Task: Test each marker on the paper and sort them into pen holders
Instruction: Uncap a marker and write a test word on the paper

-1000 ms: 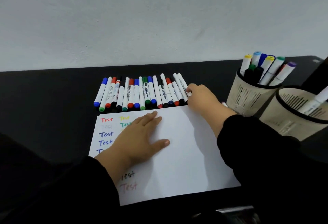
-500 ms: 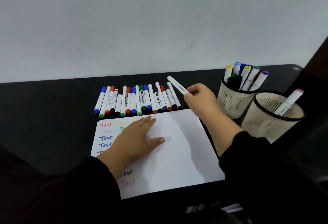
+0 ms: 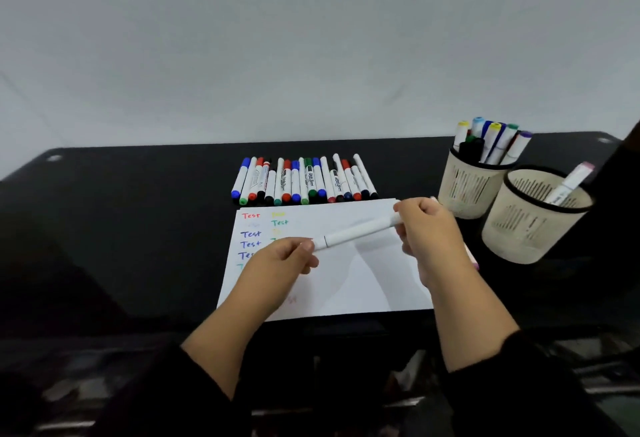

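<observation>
A white marker (image 3: 358, 231) is held level above the white paper (image 3: 363, 284), both hands on it. My right hand (image 3: 427, 229) grips its right end. My left hand (image 3: 285, 258) pinches its left end, where the cap sits. The paper carries several coloured "Test" words down its left side. A row of several capped markers (image 3: 303, 180) lies on the black table just behind the paper. Two beige pen holders stand at the right: the far one (image 3: 471, 185) is full of markers, the near one (image 3: 530, 220) has a single pink-tipped marker.
The black table (image 3: 121, 229) meets a plain pale wall at the back. A dark object cuts into the frame's right edge beside the holders. Dim clutter shows below the table's front edge.
My right hand lifted a white marker off the row's right end and brought it over the paper. My left hand left the paper and took the marker's left end.
</observation>
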Demonstrator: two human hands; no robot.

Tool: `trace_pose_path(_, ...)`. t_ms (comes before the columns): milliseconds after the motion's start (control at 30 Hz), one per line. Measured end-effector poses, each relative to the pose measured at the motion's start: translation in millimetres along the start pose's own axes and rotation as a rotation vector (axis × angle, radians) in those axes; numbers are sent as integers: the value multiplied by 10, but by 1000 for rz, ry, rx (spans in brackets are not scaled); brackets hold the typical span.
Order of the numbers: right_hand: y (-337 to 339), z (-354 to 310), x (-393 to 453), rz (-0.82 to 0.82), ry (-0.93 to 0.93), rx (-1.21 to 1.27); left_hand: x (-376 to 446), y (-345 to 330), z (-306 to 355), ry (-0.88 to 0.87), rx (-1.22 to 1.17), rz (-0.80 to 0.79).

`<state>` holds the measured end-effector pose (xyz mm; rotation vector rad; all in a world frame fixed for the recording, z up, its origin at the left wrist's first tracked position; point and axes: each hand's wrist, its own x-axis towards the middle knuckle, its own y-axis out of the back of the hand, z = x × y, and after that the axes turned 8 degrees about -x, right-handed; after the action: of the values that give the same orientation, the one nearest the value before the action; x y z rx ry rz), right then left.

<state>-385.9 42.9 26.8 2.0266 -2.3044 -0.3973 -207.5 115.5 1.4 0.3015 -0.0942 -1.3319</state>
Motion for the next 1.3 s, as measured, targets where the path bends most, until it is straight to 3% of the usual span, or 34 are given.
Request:
trace_pose_path(133, -153, 138, -90, -236, -103, 247, -75, 76, -40, 30, -4, -1)
trace_pose_path(267, -359, 225, -225, -421, -138, 276, -82, 121, -67, 49, 57, -66)
trace_pose_path(700, -609, 184, -230, -492, -31, 57, 32, 250, -87, 59, 236, -194)
trace_pose_path(1133, -622, 157, -237, -476, 94, 167, 18, 294, -29, 123, -7, -276)
trace_pose_path(1233, -667, 159, -228, -407, 54, 143, 24, 249, 0, 78, 209, -214)
trace_pose_path(1300, -629, 148, -150, -245, -32, 142, 20, 273, -7, 27, 409, -144)
